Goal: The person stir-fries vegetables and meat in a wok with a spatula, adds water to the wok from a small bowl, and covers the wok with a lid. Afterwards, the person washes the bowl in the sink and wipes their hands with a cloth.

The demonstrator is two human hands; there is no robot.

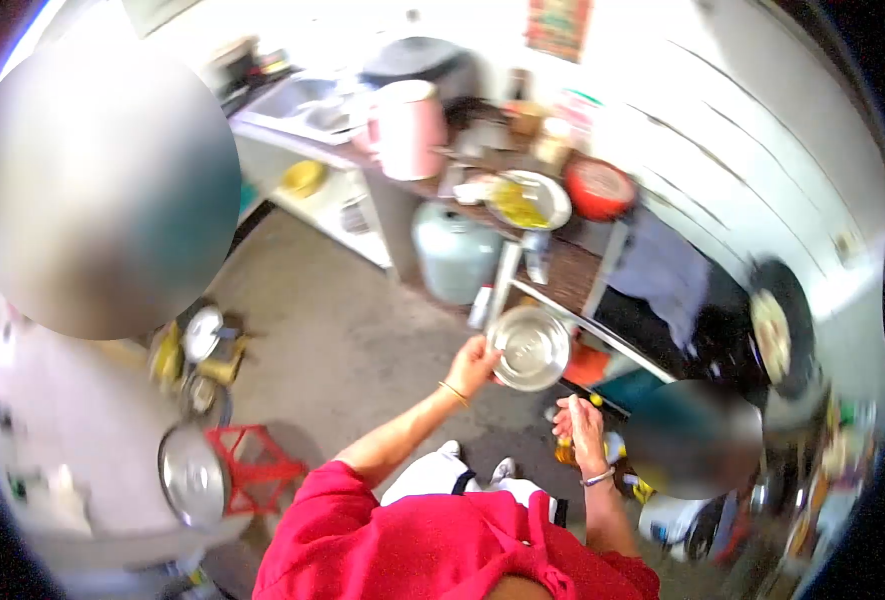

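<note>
My left hand [476, 368] grips the near-left rim of a shiny metal bowl [531, 348], with the thumb over the edge. The bowl tilts toward me and I see nothing in it. My right hand [583, 430] is raised to the right of the bowl and below it, apart from it. Its fingers are spread a little, and nothing shows in them. Beyond the bowl, on the counter, sits a white dish with yellow-green food [525, 200]. A red bowl [601, 188] stands just to its right.
A pink bucket [409, 130] stands on the counter beside the sink [303, 105], above a pale gas cylinder [456, 252]. To the right is a black stove top with a grey cloth [663, 270]. A red stool [253, 468] and a large metal pot lid [193, 475] are at lower left.
</note>
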